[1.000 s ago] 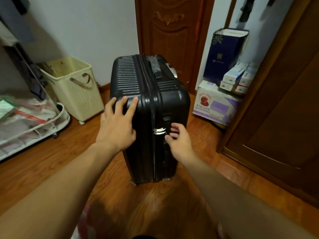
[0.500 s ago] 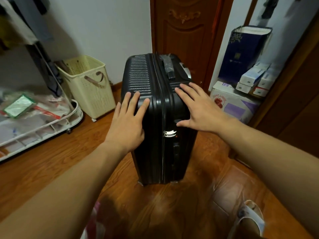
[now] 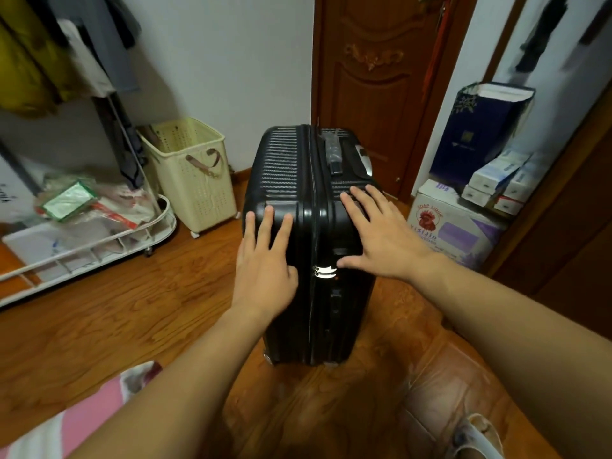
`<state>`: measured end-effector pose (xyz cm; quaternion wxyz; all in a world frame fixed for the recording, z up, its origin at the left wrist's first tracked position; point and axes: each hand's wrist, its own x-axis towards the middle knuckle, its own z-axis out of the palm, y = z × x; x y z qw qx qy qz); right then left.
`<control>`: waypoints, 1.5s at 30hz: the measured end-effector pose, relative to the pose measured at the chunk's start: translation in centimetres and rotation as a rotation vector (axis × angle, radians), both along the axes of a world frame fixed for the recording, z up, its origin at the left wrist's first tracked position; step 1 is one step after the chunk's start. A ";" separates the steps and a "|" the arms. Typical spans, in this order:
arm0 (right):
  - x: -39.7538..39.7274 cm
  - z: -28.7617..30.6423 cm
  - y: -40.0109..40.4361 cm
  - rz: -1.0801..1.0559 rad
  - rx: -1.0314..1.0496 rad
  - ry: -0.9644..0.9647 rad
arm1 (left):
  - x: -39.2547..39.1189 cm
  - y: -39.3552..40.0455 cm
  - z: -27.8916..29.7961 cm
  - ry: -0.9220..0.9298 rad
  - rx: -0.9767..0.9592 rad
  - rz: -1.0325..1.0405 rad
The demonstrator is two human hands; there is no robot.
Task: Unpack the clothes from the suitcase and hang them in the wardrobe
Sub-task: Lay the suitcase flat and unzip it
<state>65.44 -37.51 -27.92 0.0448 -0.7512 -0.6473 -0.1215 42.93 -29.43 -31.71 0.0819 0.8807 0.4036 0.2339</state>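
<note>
On the wood floor at 12 o'clock, upright black suitcase (image 3: 308,243) is standing zipped; left hand (image 3: 265,263) and right hand (image 3: 381,236) are pressing flat, fingers spread. Rigid ribbed shell, probably heavy, slick; top handle (image 3: 332,154) is offering firmer hold.

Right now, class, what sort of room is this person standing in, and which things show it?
Probably a bedroom or dressing corner at home: a clothes rail hung with garments, a cream laundry basket and a black suitcase upright on the wooden floor.
</note>
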 end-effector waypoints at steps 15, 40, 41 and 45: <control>-0.3 -0.5 0.5 -0.012 0.070 0.003 | -1.3 1.8 1.4 -0.081 0.023 -0.061; -8.1 0.0 -7.7 -0.106 0.130 0.220 | -2.1 -8.3 1.8 -0.689 -1.042 0.177; -9.0 0.1 -8.3 -0.105 0.144 0.217 | -2.1 -7.9 3.9 -0.733 -1.021 0.183; -11.4 0.6 -10.2 -0.029 0.203 0.232 | -2.0 -5.8 10.7 -0.668 -1.091 0.202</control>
